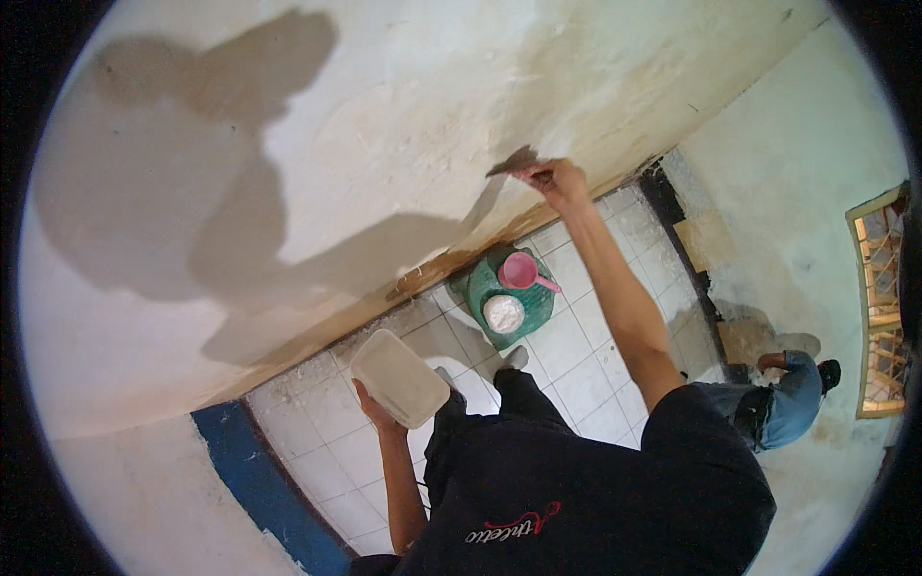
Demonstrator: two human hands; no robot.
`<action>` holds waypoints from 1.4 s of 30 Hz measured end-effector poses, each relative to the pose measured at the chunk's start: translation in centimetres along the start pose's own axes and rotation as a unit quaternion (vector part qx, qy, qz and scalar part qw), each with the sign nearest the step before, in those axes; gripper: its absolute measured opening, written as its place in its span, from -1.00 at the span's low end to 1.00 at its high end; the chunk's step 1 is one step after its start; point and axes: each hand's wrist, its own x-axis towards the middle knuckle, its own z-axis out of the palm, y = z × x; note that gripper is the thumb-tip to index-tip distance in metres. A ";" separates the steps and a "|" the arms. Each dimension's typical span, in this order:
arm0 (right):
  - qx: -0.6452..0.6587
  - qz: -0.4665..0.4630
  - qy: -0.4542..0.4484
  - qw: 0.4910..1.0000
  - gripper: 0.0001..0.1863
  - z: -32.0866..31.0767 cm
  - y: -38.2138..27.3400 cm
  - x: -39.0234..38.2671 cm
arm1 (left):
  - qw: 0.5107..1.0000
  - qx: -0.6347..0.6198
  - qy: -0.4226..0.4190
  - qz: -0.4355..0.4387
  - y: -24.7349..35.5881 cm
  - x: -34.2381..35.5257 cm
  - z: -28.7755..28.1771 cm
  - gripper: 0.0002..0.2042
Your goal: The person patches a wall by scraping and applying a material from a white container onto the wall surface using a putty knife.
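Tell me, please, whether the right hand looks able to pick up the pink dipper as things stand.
Probably not: the right hand is up at the wall, holding a scraper, while the pink dipper sits well below on a green sack.

1 pink dipper (518, 270) rests on a green sack (539, 307) on the white tiled floor (331, 461); at right, 1 co-worker (789, 398) in blue is near a grilled window (879, 305).

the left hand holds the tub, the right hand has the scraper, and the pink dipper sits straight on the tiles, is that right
Not quite: in the head view the pink dipper sits on the green sheet, not straight on the tiles. The rest stands.
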 end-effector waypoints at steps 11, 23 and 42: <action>0.019 -0.047 -0.020 0.998 -0.76 -0.7 -3.9 -6.3 | 1.000 0.006 -0.009 0.002 -1.1 0.2 2.2 -0.34; 0.051 0.011 0.025 0.998 -0.76 4.6 -1.6 -1.6 | 1.000 0.002 -0.009 -0.004 0.1 0.3 2.3 -0.36; 0.045 0.072 0.031 0.996 -0.82 -5.5 7.7 5.0 | 1.000 -0.008 -0.005 -0.029 -0.9 0.9 3.5 -0.37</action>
